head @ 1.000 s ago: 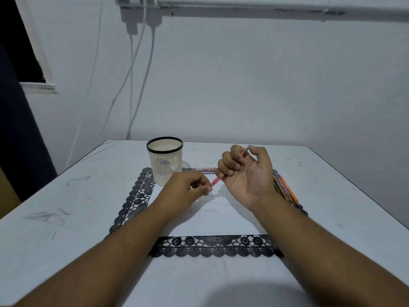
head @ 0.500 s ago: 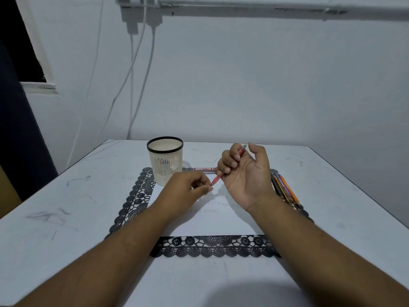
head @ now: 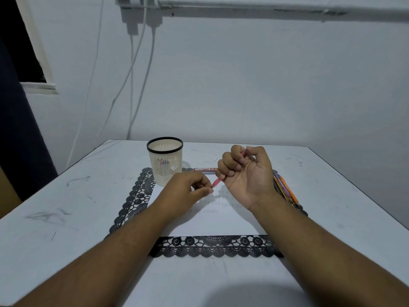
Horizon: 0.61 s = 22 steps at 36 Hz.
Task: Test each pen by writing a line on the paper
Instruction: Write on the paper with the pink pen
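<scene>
Head view, lower centre of the frame: two bare forearms reaching in from the bottom edge over a white table (head: 66, 196). Right hand (head: 245, 176) turned palm-up just right of centre, fingers curled round a red pen (head: 218, 181); one end of the pen poking out above the fist by the thumb, the other slanting down-left out of the fist. Left hand (head: 188, 190) just left of centre, knuckles up, thumb and forefinger pinched together at that lower end; whether pinching the pen itself or a cap, cannot tell. Hands close together, joined only by the pen.

Beneath them, a sheet of white paper (head: 217, 220) with a few faint scribbled lines, lying on a black lace-edged mat (head: 212, 247). Left of centre, a cream slotted pen cup (head: 164, 161) with a black rim, standing upright at the mat's far left corner, some pens visible through the slots. Behind the hands, a red-and-white pen (head: 202, 169) lying flat. Right of the right wrist, a bundle of pens (head: 285, 189), orange and purple among them, lying on the mat's edge.
</scene>
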Available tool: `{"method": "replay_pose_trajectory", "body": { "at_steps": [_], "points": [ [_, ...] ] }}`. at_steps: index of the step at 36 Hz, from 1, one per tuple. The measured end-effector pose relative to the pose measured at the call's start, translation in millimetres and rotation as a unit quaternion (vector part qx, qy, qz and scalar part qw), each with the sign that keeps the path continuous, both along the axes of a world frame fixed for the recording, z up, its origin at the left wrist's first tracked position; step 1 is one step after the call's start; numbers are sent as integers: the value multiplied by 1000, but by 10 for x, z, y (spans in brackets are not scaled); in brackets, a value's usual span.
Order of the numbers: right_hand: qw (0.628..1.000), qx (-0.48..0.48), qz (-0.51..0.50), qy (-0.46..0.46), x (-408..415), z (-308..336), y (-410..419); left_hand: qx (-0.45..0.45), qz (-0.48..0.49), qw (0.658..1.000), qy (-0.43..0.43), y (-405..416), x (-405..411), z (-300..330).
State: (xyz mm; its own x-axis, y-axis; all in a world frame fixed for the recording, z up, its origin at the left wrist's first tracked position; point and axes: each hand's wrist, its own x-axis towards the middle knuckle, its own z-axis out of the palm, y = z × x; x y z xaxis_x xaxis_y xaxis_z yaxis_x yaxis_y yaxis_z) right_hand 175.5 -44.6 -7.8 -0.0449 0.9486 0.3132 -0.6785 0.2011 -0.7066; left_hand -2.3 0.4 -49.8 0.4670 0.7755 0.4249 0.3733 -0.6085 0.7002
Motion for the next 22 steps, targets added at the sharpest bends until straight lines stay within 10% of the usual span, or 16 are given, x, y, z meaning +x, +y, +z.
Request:
{"method": "replay_pose_trajectory", "body": {
  "at_steps": [22],
  "points": [
    [999, 21, 36, 7, 47, -47, 44, -30, -10, 999, -11, -35, -9, 28]
  ]
}}
